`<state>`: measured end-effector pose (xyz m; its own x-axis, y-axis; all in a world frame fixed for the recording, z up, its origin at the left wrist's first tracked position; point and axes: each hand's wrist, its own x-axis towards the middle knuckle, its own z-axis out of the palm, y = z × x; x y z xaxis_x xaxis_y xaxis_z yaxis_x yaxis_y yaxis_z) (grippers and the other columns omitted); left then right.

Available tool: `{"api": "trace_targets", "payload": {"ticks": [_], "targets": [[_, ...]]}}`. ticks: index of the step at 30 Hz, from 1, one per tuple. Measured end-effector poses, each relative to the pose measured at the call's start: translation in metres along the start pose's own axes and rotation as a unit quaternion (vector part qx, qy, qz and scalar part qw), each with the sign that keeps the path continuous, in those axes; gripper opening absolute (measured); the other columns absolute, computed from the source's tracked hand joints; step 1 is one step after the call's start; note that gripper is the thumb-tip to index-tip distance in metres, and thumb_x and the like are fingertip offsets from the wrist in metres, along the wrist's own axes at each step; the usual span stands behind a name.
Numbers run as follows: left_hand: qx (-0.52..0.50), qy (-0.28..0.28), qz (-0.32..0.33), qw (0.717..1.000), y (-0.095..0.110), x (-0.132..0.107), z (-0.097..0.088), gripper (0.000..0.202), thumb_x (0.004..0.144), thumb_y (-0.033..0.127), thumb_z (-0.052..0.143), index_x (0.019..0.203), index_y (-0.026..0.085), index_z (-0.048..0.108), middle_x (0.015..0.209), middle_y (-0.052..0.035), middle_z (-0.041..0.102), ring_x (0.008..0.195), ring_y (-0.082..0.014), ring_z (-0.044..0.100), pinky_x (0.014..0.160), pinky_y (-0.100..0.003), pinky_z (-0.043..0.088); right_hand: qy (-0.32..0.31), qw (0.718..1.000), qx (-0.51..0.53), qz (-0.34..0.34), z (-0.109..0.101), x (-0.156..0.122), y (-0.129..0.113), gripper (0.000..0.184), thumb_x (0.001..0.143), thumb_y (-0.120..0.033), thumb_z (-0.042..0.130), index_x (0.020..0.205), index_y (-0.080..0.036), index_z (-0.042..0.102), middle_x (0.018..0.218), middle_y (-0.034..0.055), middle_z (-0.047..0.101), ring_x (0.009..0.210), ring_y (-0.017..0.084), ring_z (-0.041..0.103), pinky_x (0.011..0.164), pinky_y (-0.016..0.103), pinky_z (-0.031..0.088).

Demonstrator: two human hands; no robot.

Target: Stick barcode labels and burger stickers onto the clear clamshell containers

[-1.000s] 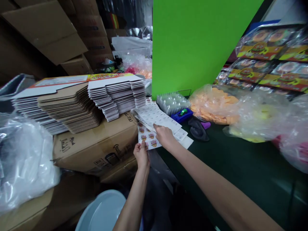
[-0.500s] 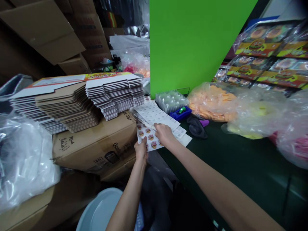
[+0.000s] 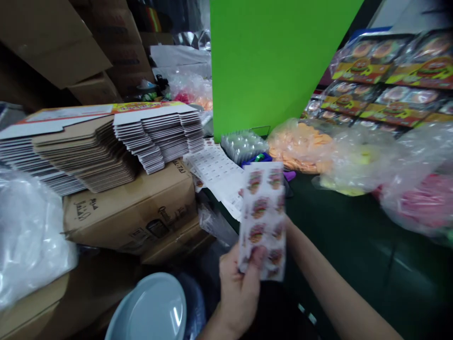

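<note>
My left hand (image 3: 239, 288) pinches the lower end of a sheet of stickers (image 3: 260, 222), thumb on its face. The sheet is a blurred white strip printed with rows of burger pictures, held upright in front of me. Behind it my right hand (image 3: 241, 192) is almost wholly hidden; only a fingertip shows past the strip's left edge, and whether it holds anything cannot be made out. The right forearm reaches in from the lower right. White printed sheets (image 3: 219, 170) lie on the table beyond, beside the right hand.
Flat folded cartons (image 3: 159, 137) are stacked on a cardboard box (image 3: 134, 203) at left. A light blue basin (image 3: 148, 307) stands below. Past the sheets are clear plastic trays (image 3: 244, 145), a blue tape dispenser (image 3: 258, 159) and bags of orange pieces (image 3: 300, 146). A green panel (image 3: 276, 66) rises behind.
My left hand has moved right and closer to me, lifting the sticker sheet off the table. My right hand has gone behind it. The view has shifted slightly right.
</note>
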<state>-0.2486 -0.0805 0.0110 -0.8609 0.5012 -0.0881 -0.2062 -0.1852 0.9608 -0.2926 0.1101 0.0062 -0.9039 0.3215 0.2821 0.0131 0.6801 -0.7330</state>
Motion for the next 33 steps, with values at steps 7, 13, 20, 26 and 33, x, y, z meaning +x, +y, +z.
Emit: {"api": "trace_targets", "payload": {"ticks": [7,13,20,26,33], "targets": [[-0.116,-0.165,-0.173,0.964,-0.052,-0.018,0.089,0.057,0.078,0.061,0.088,0.111,0.016,0.083,0.096,-0.0118,0.083,0.087,-0.0303,0.08,0.08,-0.039,0.066,0.176,0.846,0.337,0.374,-0.101,-0.227,0.045,0.075,0.093,-0.085,0.043,0.116,-0.025,0.082,0.112,0.0182,0.085,0.111,0.038,0.08,0.096,0.057,0.062],[-0.073,-0.24,-0.243,0.937,-0.112,-0.044,0.123,0.063,0.075,0.063,0.089,0.116,0.015,0.078,0.103,-0.0142,0.084,0.09,-0.0302,0.081,0.079,-0.038,0.065,0.301,0.728,0.439,0.432,-0.106,-0.343,0.03,0.061,0.078,-0.052,0.09,0.128,-0.021,0.074,0.119,0.0177,0.083,0.107,0.041,0.081,0.096,0.059,0.064],[-0.04,-0.22,-0.284,0.932,-0.111,-0.052,0.13,0.094,0.062,0.046,0.1,0.14,0.019,0.055,0.097,-0.0115,0.082,0.08,-0.0281,0.081,0.076,-0.039,0.064,0.346,0.699,0.473,0.41,-0.117,-0.374,0.027,0.063,0.059,-0.043,0.103,0.111,-0.017,0.079,0.106,0.0152,0.086,0.099,0.04,0.083,0.091,0.055,0.067],[0.055,-0.239,-0.174,0.954,-0.12,-0.041,0.143,0.109,0.061,0.031,0.097,0.153,0.018,0.042,0.08,0.0002,0.076,0.072,-0.0206,0.076,0.07,-0.029,0.059,0.386,0.69,0.462,0.402,-0.118,-0.389,0.031,0.069,0.055,-0.046,0.104,0.111,-0.018,0.077,0.11,0.0123,0.086,0.102,0.038,0.083,0.092,0.052,0.067],[0.15,-0.262,-0.128,0.945,-0.126,-0.06,0.144,0.105,0.068,0.045,0.091,0.155,0.019,0.039,0.076,0.0053,0.07,0.072,-0.0192,0.074,0.07,-0.029,0.058,0.41,0.679,0.483,0.37,-0.107,-0.423,0.03,0.064,0.058,-0.045,0.101,0.112,-0.024,0.073,0.099,0.0064,0.086,0.085,0.033,0.083,0.084,0.052,0.067]]}}
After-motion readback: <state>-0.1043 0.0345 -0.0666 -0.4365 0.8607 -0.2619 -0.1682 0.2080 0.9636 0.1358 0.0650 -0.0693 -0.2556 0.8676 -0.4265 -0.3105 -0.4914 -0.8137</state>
